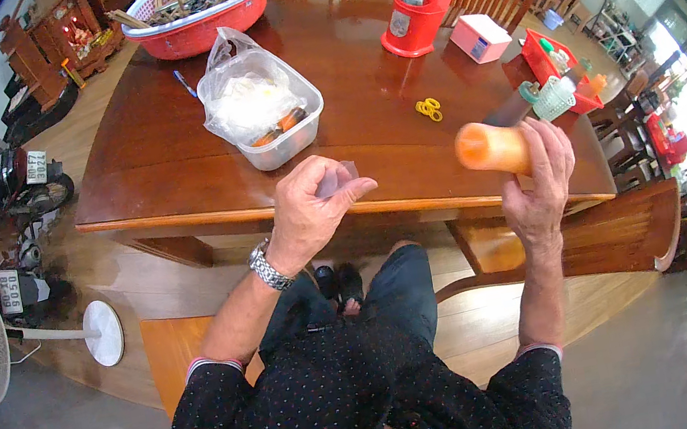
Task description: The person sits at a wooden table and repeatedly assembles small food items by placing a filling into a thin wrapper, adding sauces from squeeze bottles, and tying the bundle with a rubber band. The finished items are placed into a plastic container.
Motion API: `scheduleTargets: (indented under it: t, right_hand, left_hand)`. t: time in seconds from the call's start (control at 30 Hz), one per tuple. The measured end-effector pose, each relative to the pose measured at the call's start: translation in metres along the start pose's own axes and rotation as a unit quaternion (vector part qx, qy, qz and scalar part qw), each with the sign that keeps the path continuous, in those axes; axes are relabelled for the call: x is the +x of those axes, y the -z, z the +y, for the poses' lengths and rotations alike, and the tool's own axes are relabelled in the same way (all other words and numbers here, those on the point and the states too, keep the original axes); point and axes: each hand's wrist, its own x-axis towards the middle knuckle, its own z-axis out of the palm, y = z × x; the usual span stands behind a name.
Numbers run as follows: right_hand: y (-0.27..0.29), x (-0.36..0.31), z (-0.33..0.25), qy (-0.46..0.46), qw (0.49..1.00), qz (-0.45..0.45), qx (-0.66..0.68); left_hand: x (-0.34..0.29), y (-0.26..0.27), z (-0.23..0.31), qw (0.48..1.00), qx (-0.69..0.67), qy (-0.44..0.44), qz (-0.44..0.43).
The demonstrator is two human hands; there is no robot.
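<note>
Over the table (364, 90), right grip (537, 191) holds an orange cylinder (493, 148), long axis leftward; left grip (306, 206) holds clear plastic (333, 180).

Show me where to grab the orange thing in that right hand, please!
I'd take the orange thing by its free left end, wrapping the grip around it from the left: that rounded end juts out past the right hand, which covers the other end.

The table (369, 94) reads to me as glossy, smooth wood. The box (288, 149) looks like translucent plastic, the bag (249, 69) thin, crinkled plastic, the watch (267, 268) shiny metal, the shirt (319, 398) matt cloth. From here, the orange cylinder (491, 147) looks smooth.
</note>
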Motion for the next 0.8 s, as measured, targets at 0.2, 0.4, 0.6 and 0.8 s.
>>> scheduleTargets:
  t: [0.2, 0.4, 0.6, 0.8]
  right_hand:
    - [0.015, 0.051, -0.051, 0.138, 0.986, -0.039, -0.079]
    - [0.017, 0.066, -0.067, 0.191, 0.974, -0.06, -0.11]
    - [0.023, 0.069, -0.076, 0.201, 0.966, -0.103, -0.128]
    - [0.024, 0.074, -0.08, 0.237, 0.953, -0.122, -0.141]
  left_hand:
    - [-0.008, 0.007, 0.004, 0.998, 0.054, -0.031, -0.007]
    - [-0.007, 0.004, -0.001, 0.996, 0.075, -0.017, -0.038]
    - [-0.007, -0.006, -0.002, 0.997, 0.059, -0.02, -0.053]
    - [-0.008, -0.011, -0.005, 0.996, 0.045, -0.012, -0.075]
